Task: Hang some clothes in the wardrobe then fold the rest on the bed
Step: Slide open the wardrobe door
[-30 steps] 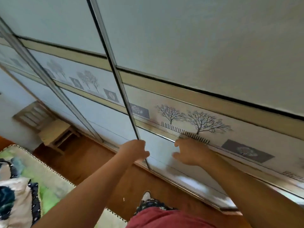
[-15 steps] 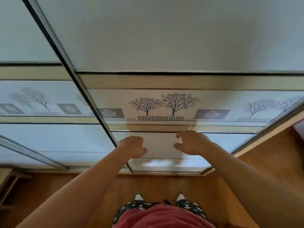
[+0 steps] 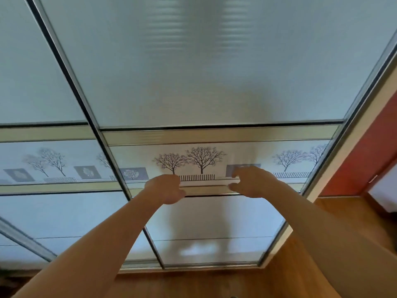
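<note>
I face the wardrobe's right sliding door (image 3: 214,72), a frosted pale panel that stands closed. A band printed with bare trees (image 3: 202,160) crosses it at hand height. My left hand (image 3: 165,189) is held up against this band with its fingers curled in, holding nothing. My right hand (image 3: 251,181) rests on the same band a little to the right, thumb and fingers apart against the panel. No clothes, hangers or bed are in view.
A metal frame strip (image 3: 71,78) separates this door from the left sliding door (image 3: 32,72). Wooden floor (image 3: 214,282) runs along the wardrobe's base. A red wall (image 3: 369,151) and a pale opening (image 3: 384,190) lie to the right.
The view swung right to face the right door squarely; the bed and wooden stool left the view. Both hands rose from below the tree band onto it.
</note>
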`<action>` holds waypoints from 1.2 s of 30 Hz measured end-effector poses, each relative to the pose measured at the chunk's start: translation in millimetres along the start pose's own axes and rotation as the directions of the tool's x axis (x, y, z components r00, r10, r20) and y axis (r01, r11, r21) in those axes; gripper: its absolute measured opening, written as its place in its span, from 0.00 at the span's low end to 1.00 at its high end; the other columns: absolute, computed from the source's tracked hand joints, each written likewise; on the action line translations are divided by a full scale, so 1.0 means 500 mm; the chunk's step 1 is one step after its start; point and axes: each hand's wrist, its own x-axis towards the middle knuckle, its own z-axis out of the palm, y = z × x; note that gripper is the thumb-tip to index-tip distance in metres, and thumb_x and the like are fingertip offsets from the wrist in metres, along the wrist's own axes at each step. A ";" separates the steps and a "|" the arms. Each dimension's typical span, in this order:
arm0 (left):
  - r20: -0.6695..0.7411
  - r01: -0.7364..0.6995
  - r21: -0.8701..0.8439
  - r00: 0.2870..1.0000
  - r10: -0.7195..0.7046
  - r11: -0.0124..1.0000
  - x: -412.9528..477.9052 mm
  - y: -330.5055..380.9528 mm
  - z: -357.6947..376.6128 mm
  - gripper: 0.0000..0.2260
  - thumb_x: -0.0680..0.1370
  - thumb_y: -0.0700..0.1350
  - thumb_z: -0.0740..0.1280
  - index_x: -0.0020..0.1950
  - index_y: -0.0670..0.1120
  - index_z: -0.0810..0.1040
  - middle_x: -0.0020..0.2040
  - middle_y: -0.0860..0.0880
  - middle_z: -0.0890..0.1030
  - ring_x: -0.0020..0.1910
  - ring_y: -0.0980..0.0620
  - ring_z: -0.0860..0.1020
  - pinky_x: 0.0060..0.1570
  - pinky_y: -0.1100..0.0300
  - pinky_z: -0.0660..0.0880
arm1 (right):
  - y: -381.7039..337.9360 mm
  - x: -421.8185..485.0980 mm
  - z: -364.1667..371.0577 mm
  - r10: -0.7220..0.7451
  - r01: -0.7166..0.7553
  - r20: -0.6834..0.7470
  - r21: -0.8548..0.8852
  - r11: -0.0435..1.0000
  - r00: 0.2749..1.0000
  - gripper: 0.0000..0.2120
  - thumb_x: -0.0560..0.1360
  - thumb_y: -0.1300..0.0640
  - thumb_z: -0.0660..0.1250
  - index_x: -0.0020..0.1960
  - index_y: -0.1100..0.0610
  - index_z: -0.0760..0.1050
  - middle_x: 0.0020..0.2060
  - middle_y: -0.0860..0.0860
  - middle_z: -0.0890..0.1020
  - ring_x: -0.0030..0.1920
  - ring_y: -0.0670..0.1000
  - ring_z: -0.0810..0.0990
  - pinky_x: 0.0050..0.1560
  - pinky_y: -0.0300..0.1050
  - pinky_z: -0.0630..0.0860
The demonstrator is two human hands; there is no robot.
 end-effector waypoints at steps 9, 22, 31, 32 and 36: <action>-0.189 -0.014 0.041 0.982 0.022 0.999 -0.051 0.033 -0.172 0.23 0.78 0.60 0.61 0.71 0.52 0.71 0.68 0.51 0.75 0.66 0.48 0.74 0.64 0.49 0.73 | 0.006 -0.058 -0.183 -0.028 0.031 -0.247 0.009 0.999 0.969 0.26 0.76 0.36 0.65 0.69 0.47 0.73 0.67 0.48 0.77 0.65 0.53 0.76 0.64 0.54 0.74; -0.532 -0.061 0.017 0.844 0.061 0.998 -0.147 0.058 -0.392 0.19 0.80 0.58 0.61 0.70 0.55 0.72 0.64 0.53 0.77 0.63 0.50 0.76 0.59 0.53 0.74 | 0.007 -0.124 -0.372 -0.061 0.052 -0.521 -0.032 0.998 0.851 0.24 0.76 0.38 0.66 0.69 0.45 0.72 0.66 0.51 0.74 0.66 0.54 0.72 0.62 0.53 0.75; -0.886 -0.090 0.185 0.416 0.206 0.979 -0.148 0.064 -0.437 0.30 0.78 0.56 0.66 0.78 0.54 0.61 0.76 0.44 0.61 0.74 0.42 0.62 0.58 0.49 0.75 | 0.029 -0.072 -0.391 -0.149 -0.073 -0.793 -0.236 0.969 0.591 0.55 0.75 0.37 0.69 0.78 0.40 0.26 0.77 0.56 0.25 0.78 0.67 0.31 0.74 0.72 0.54; -0.889 -0.083 0.201 0.402 0.218 0.976 -0.143 0.061 -0.440 0.32 0.78 0.57 0.67 0.79 0.54 0.59 0.78 0.43 0.58 0.76 0.41 0.58 0.62 0.48 0.73 | 0.028 -0.062 -0.391 -0.142 -0.086 -0.783 -0.242 0.967 0.605 0.55 0.75 0.37 0.69 0.77 0.40 0.25 0.76 0.57 0.24 0.77 0.68 0.30 0.74 0.72 0.55; -0.870 -0.070 0.219 0.438 0.227 0.973 -0.126 0.054 -0.471 0.37 0.79 0.60 0.65 0.82 0.56 0.49 0.82 0.42 0.41 0.81 0.41 0.42 0.75 0.46 0.59 | 0.015 -0.028 -0.381 -0.121 -0.085 -0.791 -0.213 0.973 0.599 0.54 0.75 0.38 0.69 0.79 0.41 0.28 0.74 0.59 0.22 0.76 0.71 0.29 0.73 0.73 0.57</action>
